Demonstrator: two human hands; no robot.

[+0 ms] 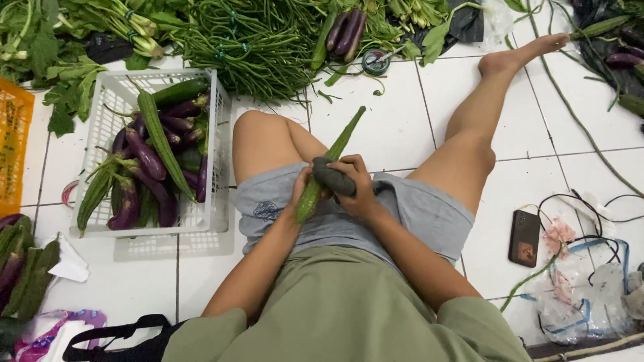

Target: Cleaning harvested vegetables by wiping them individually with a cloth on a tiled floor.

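A person sits on a white tiled floor (396, 121). Over the lap, the left hand (302, 188) and right hand (355, 188) clamp fingers around a long ridged green gourd (332, 164) and a dark cloth (333, 178). Left of the gourd stands a white basket (107, 100) of purple eggplants (144, 157); beyond it, long beans (255, 40); right, a phone (524, 237).

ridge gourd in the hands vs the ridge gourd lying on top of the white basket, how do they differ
The held ridge gourd sits in both hands over the lap, left hand and right hand around its lower part; the basket ridge gourd lies untouched on the eggplants in the white basket. The held one points up and right, the basket one slants down and right. Both are long, green and ridged.
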